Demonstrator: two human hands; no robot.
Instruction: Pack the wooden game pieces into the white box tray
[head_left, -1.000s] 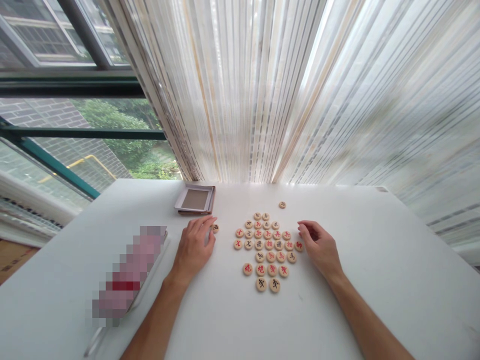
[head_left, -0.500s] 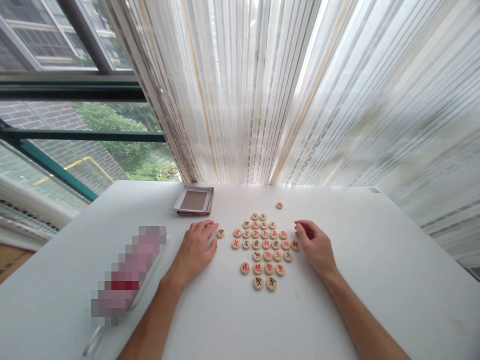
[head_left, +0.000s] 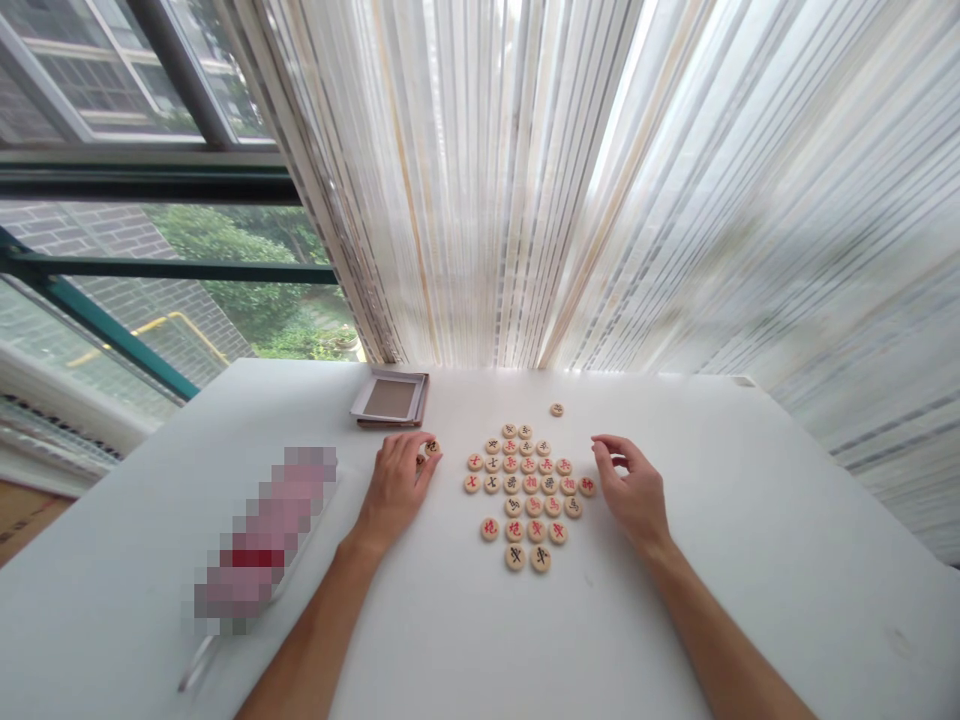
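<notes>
Wood-coloured discs (head_left: 531, 485), marked in red or black, lay face up in the middle of the white table (head_left: 750, 560); twenty-nine were counted in seven rows, the fourth from the far edge being the widest. Three lay outside these rows, so most were judged placed and three left out. One loose disc (head_left: 556, 410) lay nearest the far edge. A black-marked disc (head_left: 433, 449) was pinched between thumb and fingertips of the left hand (head_left: 396, 487); a second disc (head_left: 421, 462) showed behind it, partly covered by that hand, and whether it was held could not be determined. The right hand (head_left: 630, 490), just beside the right end of the widest row, had its fingers loosely bent, nothing visible in them. A shallow box (head_left: 392, 399) stood near the far edge, beyond the left hand. A pixelated pink item (head_left: 262, 550), unidentifiable, lay toward the left edge. Past the far edge hung a curtain (head_left: 480, 180).
</notes>
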